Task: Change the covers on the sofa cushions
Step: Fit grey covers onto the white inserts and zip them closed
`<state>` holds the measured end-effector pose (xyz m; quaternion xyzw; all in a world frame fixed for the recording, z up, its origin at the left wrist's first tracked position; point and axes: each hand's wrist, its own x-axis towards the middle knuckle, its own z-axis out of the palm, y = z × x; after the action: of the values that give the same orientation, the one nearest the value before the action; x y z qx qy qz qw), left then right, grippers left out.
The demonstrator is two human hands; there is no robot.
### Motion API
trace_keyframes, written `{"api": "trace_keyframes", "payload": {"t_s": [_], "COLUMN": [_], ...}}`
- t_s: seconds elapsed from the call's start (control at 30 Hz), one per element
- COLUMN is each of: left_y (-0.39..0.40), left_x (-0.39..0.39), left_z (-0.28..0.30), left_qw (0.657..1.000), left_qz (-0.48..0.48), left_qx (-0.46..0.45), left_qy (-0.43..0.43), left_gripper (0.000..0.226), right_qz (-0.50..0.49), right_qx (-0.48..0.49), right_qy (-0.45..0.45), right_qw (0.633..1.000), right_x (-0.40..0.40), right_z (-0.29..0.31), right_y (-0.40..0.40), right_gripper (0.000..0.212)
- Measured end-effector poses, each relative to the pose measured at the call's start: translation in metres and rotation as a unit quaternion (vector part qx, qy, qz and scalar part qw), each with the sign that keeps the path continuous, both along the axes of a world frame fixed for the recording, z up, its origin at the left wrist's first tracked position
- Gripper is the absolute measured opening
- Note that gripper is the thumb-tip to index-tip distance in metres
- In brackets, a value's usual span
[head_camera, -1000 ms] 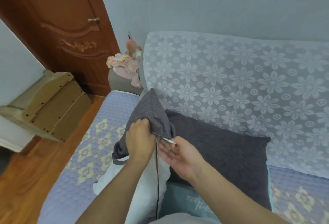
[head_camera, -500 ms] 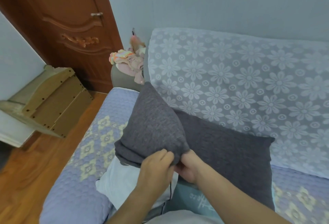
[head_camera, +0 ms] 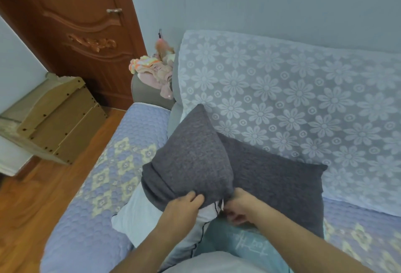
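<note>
Two cushions (head_camera: 271, 177) lie on the quilted sofa (head_camera: 121, 164) near a door (head_camera: 82, 34)

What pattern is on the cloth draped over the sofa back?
White daisy-like flowers and small circles on the pale lace cloth; the head view shows it.

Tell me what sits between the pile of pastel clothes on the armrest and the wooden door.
Nothing sits there. In the head view, only bare pale wall separates the pastel clothes from the wooden door.

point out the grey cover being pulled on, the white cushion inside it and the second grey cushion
grey cover (head_camera: 193, 162), head view, middle of its knitted front
white cushion (head_camera: 138, 218), head view, bare lower left corner
second grey cushion (head_camera: 275, 183), head view, centre of its face
</note>
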<state>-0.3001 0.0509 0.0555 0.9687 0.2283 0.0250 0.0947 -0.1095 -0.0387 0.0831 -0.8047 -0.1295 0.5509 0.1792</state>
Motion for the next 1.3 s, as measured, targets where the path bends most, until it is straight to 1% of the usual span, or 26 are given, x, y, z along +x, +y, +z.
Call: {"api": "trace_keyframes", "payload": {"t_s": [0.03,0.07,0.1,0.13,0.2,0.27,0.33,0.4,0.53,0.63,0.67,0.73,0.77,0.8,0.83,0.87,0.9,0.93,0.97,1.0,1.03,1.1,1.13,1.2,1.23,1.3], "left_y": [-0.003,-0.006,-0.011,-0.017,-0.034,-0.049,-0.056,-0.055,-0.054,-0.058,-0.057,-0.053,-0.048,-0.040,-0.027,-0.010,0.011,0.034,0.056,0.075,0.090,0.104,0.100,0.084,0.077,0.063], "left_x": [-0.005,-0.009,-0.012,-0.012,-0.005,0.013,0.032,0.039,0.036,0.043,0.043,0.035,0.026,0.014,0.000,-0.016,-0.033,-0.050,-0.066,-0.079,-0.087,-0.088,-0.082,-0.067,-0.059,-0.045], "left_z": [-0.002,-0.005,-0.007,-0.009,-0.003,0.019,0.042,0.052,0.038,0.042,0.047,0.055,0.061,0.066,0.072,0.072,0.066,0.056,0.046,0.035,0.020,-0.002,-0.004,-0.004,-0.009,-0.022], "left_qw": [1.000,0.998,0.997,0.995,0.990,0.974,0.932,0.894,0.848,0.834,0.836,0.841,0.839,0.831,0.810,0.774,0.737,0.719,0.716,0.713,0.705,0.679,0.673,0.647,0.659,0.714], "left_qz": [-0.025,-0.048,-0.065,-0.081,-0.119,-0.146,-0.175,-0.169,-0.101,-0.117,-0.128,-0.107,-0.064,0.007,0.106,0.232,0.354,0.456,0.527,0.565,0.570,0.551,0.533,0.490,0.465,0.441], "left_qx": [-0.003,-0.007,-0.015,-0.020,-0.048,-0.160,-0.298,-0.394,-0.498,-0.513,-0.509,-0.515,-0.535,-0.556,-0.562,-0.534,-0.477,-0.408,-0.362,-0.361,-0.397,-0.477,-0.506,-0.573,-0.582,-0.542], "left_qy": [0.017,0.028,0.041,0.052,0.062,0.058,0.111,0.131,0.150,0.166,0.158,0.125,0.076,-0.011,-0.131,-0.249,-0.322,-0.329,-0.279,-0.206,-0.144,-0.090,-0.084,-0.112,-0.107,-0.052], "left_gripper": [0.061,0.062,0.060,0.057,0.044,0.023,0.014,0.010,0.013,0.023,0.023,0.023,0.020,0.014,0.011,0.016,0.020,0.019,0.017,0.023,0.036,0.058,0.060,0.048,0.053,0.077], "right_qz": [0.058,0.073,0.047,-0.002,-0.066,0.026,0.071,0.046,0.053,0.080,0.103,0.153,0.165,0.163,0.149,0.121,0.094,0.074,0.069,0.084,0.116,0.180,0.203,0.244,0.257,0.260], "right_qx": [-0.024,-0.024,0.006,0.059,0.134,0.109,0.089,0.104,0.250,0.275,0.249,0.205,0.207,0.231,0.270,0.311,0.340,0.357,0.361,0.360,0.350,0.308,0.277,0.220,0.206,0.201], "right_qy": [-0.080,-0.173,-0.248,-0.277,-0.208,-0.134,-0.099,-0.108,-0.193,-0.189,-0.211,-0.271,-0.299,-0.308,-0.292,-0.247,-0.179,-0.106,-0.048,-0.012,0.000,0.002,-0.006,-0.018,-0.016,-0.048], "right_qw": [0.995,0.982,0.968,0.959,0.967,0.985,0.989,0.988,0.947,0.939,0.940,0.928,0.917,0.909,0.906,0.910,0.918,0.925,0.929,0.929,0.930,0.934,0.939,0.944,0.944,0.943], "right_x": [0.019,0.039,0.056,0.066,0.066,0.047,0.030,0.024,0.009,0.003,0.005,0.005,0.002,-0.001,-0.004,-0.007,-0.010,-0.011,-0.012,-0.010,-0.004,0.015,0.026,0.048,0.055,0.056], "right_z": [0.004,0.009,0.018,0.031,0.053,0.064,0.053,0.040,0.057,0.077,0.082,0.086,0.088,0.088,0.087,0.088,0.089,0.092,0.096,0.099,0.103,0.113,0.122,0.141,0.153,0.173], "right_y": [0.001,0.003,0.007,0.013,0.029,0.046,0.053,0.058,0.079,0.105,0.111,0.108,0.100,0.086,0.069,0.051,0.033,0.017,0.002,-0.010,-0.019,-0.030,-0.034,-0.042,-0.046,-0.047], "right_gripper": [0.013,0.016,0.021,0.029,0.054,0.096,0.130,0.144,0.135,0.126,0.116,0.075,0.054,0.038,0.029,0.023,0.021,0.021,0.024,0.027,0.029,0.033,0.037,0.051,0.059,0.078]}}
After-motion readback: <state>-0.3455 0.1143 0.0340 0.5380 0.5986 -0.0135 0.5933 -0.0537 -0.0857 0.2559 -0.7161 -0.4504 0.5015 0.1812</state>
